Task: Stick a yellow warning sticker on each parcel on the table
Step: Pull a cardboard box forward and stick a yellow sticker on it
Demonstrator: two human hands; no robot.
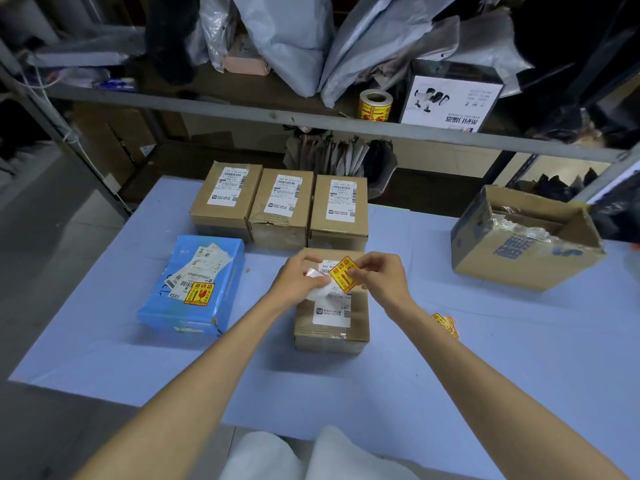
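Pinching the yellow sticker (344,274) in curled fingers, the right hand (379,277) is holding it above the brown parcel (330,322) mid-surface (467,382). The left hand (298,278) is gripping white backing (320,287) at the sticker's 9 o'clock.

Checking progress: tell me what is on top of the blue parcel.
On the blue parcel lie white labels and a yellow sticker. The labels cover the surface beneath them.

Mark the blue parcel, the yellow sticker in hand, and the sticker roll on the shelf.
blue parcel (225,299), head view, bare wrapping
yellow sticker (341,272), head view, printed face
sticker roll (374,110), head view, printed outer side
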